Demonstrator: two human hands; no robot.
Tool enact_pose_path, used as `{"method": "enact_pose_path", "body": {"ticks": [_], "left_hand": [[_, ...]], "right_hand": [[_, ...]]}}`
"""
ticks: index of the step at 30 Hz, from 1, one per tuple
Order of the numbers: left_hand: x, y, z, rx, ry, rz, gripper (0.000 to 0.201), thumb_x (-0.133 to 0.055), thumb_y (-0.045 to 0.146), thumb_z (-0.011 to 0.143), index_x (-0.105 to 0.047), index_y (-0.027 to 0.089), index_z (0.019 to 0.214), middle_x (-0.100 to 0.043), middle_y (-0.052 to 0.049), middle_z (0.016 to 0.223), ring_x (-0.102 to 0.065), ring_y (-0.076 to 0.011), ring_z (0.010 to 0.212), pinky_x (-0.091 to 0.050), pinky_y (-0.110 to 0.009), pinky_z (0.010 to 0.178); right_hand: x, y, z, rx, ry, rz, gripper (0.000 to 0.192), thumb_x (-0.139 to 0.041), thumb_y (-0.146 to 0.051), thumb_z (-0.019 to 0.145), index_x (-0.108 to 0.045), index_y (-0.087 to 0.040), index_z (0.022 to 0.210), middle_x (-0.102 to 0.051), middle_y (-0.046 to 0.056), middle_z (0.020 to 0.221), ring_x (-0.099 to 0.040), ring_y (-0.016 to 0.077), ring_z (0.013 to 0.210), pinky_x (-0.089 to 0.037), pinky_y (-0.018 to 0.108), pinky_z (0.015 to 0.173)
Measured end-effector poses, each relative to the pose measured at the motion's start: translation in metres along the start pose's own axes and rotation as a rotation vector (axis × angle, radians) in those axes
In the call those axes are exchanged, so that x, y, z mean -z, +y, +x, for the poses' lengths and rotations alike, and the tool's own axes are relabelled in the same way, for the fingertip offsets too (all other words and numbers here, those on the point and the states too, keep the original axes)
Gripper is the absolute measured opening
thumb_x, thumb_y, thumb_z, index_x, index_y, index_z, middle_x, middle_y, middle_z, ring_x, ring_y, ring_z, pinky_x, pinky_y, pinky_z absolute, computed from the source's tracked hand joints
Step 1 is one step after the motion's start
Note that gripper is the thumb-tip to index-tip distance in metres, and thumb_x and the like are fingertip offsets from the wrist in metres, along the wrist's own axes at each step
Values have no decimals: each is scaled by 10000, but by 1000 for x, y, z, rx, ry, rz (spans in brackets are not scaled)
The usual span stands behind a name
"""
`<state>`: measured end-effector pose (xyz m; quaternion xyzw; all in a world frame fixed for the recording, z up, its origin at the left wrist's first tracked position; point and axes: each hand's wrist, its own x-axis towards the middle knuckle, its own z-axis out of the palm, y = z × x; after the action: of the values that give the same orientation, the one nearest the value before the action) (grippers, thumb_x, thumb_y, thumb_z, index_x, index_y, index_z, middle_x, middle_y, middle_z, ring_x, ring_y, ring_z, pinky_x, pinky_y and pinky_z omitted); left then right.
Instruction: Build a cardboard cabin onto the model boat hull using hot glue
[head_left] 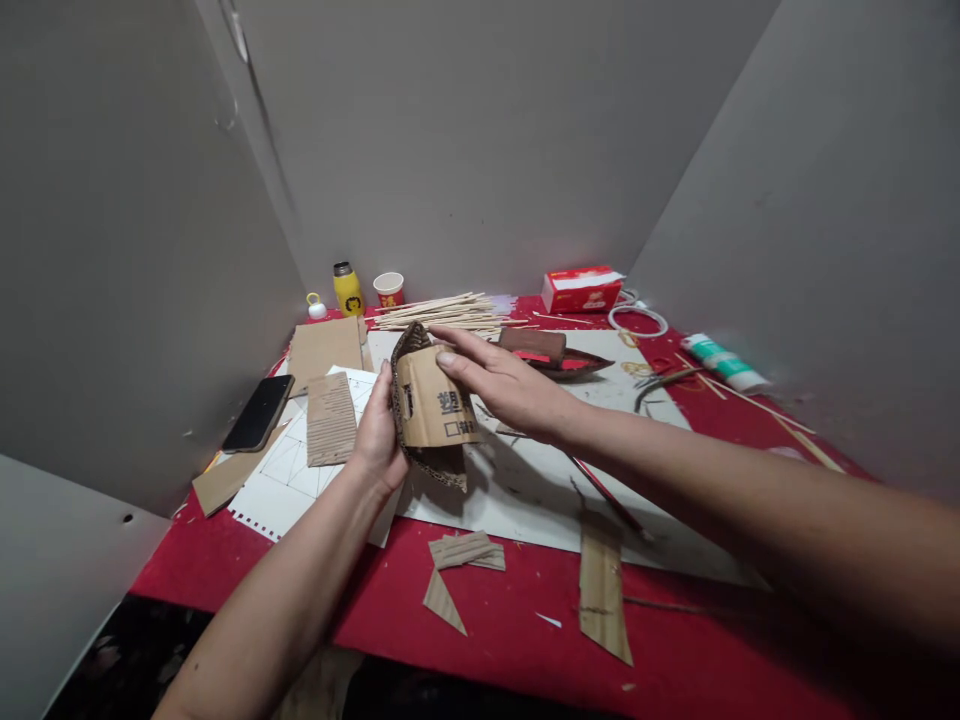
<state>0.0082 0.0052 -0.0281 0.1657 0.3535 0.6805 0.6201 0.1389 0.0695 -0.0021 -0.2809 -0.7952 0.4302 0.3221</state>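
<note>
Red tabletop [540, 582], curved cardboard piece [427, 405] between both hands [380, 437] [517, 388]

The cardboard piece [427, 400] sits right of the phone [259, 413], bottle [347, 292] far left, tissue pack [581, 290] far right.

Craft nook w/ grey walls [480, 150]: cardbd. offcuts [606, 590] nr. front edge of red-covered table [525, 600]; wooden sticks [442, 312], yellow bottle [347, 292] & paper cup [389, 290] twd. back.
</note>
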Motion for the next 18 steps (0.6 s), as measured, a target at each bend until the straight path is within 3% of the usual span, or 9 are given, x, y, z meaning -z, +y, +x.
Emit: {"method": "enact_pose_path", "body": {"ticks": [4,9,13,18], "left_hand": [[0,1,-1,-43,-22,-24,390,-509,425,917,-667,150,1145,-761,-91,965,-714,-231,932,-556,-357,869],[1,12,-3,6,-23,-98,426,-485,465,916,-659,135,1121,-756,-102,906,-724,-234,856,-569,-374,836],[8,29,-5,49,-69,-124,489,-422,486,924,-638,85,1102,-741,-139,846,-725,-252,785,-583,-398,764],[16,42,-7,106,-183,-145,506,-398,447,900,-611,52,1135,-729,-176,848,-723,-254,734,-584,-364,679]], "right_hand": [[-1,-5,1,-29,-9,-24,431,-444,-399,960,-502,-272,1368,-551,35,1388,-499,221,1290,-344,465,1138],[4,-12,-8,-107,52,168,448,-470,-477,951,-495,-294,1359,-463,45,1467,-521,247,1262,-506,439,996],[14,-24,-31,-115,178,269,438,-515,-531,927,-555,-280,1283,-561,72,1357,-581,222,1181,-534,381,960],[18,-35,-65,-74,218,244,426,-525,-587,908,-605,-312,1224,-628,60,1251,-587,222,1169,-542,379,935]]}}
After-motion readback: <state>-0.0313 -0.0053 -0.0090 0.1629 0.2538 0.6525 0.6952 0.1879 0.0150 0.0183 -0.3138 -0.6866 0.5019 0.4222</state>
